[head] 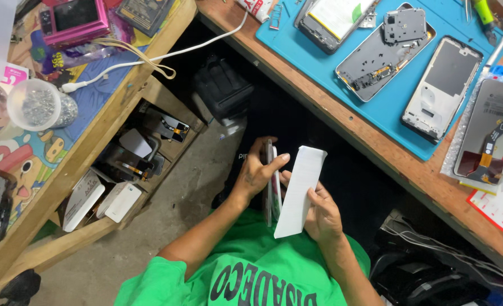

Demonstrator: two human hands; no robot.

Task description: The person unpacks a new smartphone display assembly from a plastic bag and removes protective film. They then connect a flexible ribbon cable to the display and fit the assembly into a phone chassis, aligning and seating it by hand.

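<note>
Item: flat phone panel (271, 181), held edge-on and upright over the lap, below the near edge of the wooden bench (376, 147). It is gripped by the left hand (255, 173), fingers closed round its far edge, thumb laid across the face.

Item: white paper strip (299, 190), long and narrow, standing just right of the panel and touching or nearly touching it; which cannot be told. It is pinched along its lower right edge by the right hand (321, 214), fingers curled narrow behind it.

Item: green shirt (246, 272), worn by the person, seen below both hands.

Item: blue work mat (319, 54), laid on the bench, far right of the hands. On it are set an opened phone with a white battery (333, 20), a grey phone frame (379, 56) with a small grey cover plate (405, 25) resting on its far end, and a white-edged phone frame (443, 88). A screen assembly with an orange flex cable (492, 133) is lying at the right edge, off the mat.

Item: side table (64, 141), left, bearing a clear cup of small screws (39, 105), a pink device (73, 20) and a white cable (149, 59). White boxes (101, 198) are stored on its lower shelf.
</note>
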